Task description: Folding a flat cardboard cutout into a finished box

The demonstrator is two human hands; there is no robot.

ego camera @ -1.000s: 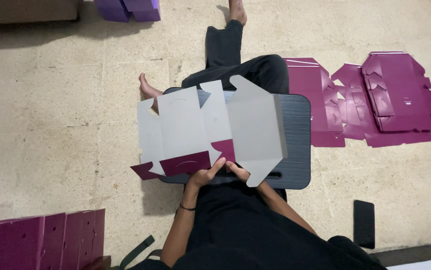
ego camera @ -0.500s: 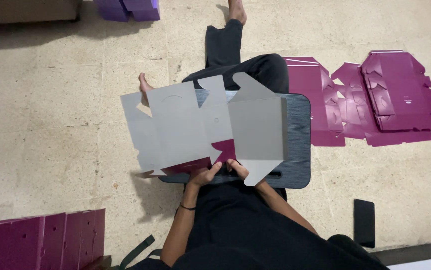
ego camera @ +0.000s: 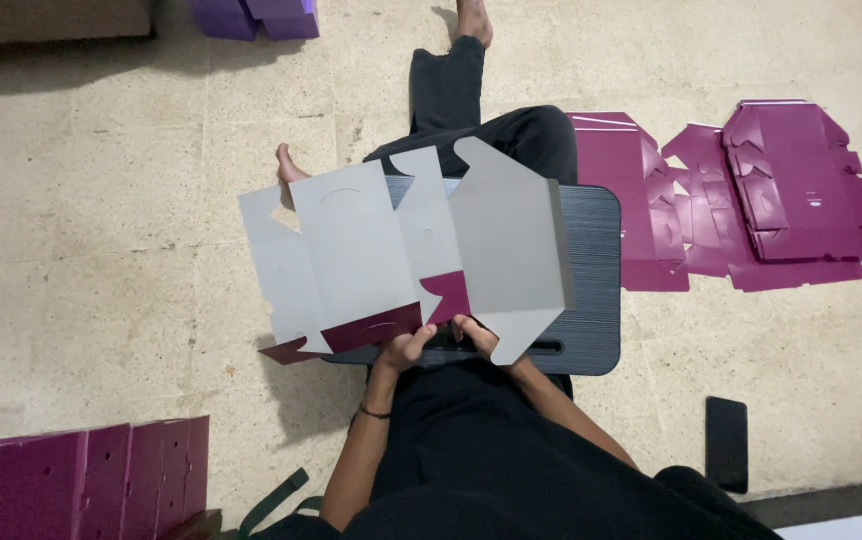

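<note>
Lower left of frame: stack of folded purple boxes [ego camera: 81, 480] lying on the floor [ego camera: 101, 200]. Centre: flat die-cut carton blank [ego camera: 401, 240], grey side up, spread across a dark lap bench [ego camera: 591, 260], left panels overhanging the bench edge. Purple flap [ego camera: 371, 327] turned up along the near edge. Left hand [ego camera: 406, 350] clenched on that near edge beside the purple flap; right hand [ego camera: 479, 338] pinching the edge just beside it, under the larger right panel. Both grips close together at the middle. Judged advisable: fold along the scored creases only, support the overhanging left panels, keep the flap square before pressing. Right of frame: pile of flat purple blanks [ego camera: 751, 200] on the floor; dark phone [ego camera: 726, 443] at lower right.
</note>
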